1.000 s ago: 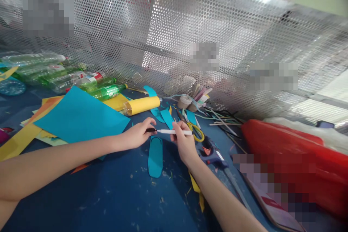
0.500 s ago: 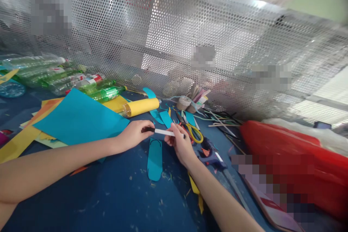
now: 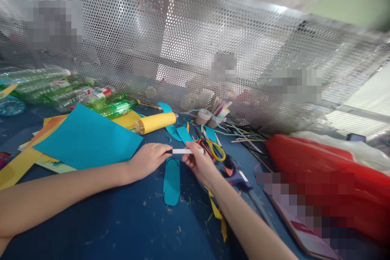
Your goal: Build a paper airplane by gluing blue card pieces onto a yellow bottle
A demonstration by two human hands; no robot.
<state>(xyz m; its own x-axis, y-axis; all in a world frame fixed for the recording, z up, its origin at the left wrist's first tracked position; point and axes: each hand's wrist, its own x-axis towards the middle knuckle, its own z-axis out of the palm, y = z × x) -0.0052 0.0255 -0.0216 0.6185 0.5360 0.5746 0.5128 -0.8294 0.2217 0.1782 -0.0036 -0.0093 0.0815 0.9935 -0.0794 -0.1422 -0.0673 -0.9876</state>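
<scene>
A white marker (image 3: pixel 182 151) with a black cap lies level between my two hands. My left hand (image 3: pixel 150 157) is closed with its fingertips on the capped end. The white barrel's other end is pinched in the fingers of my right hand (image 3: pixel 198 159). Just below the marker, a blue paper strip (image 3: pixel 172 183) with rounded ends rests on the dark blue table; dark curved lines show near its top. Left of my hands is a large blue paper sheet (image 3: pixel 88 138) on top of other coloured papers. Yellow-handled scissors (image 3: pixel 217 151) lie beyond my right wrist.
Several plastic bottles (image 3: pixel 117 108) and a yellow-wrapped bottle (image 3: pixel 157 122) lie at the back left. A dark blue glue gun (image 3: pixel 240 176) is near my right forearm. A red bag (image 3: pixel 323 170) sits on the right. Perforated metal panelling (image 3: pixel 189 44) runs along the back.
The marker has turned from slightly slanted to nearly level, and less of its black cap shows beside my left fingers. The view has shifted slightly. Both hands still hold the marker.
</scene>
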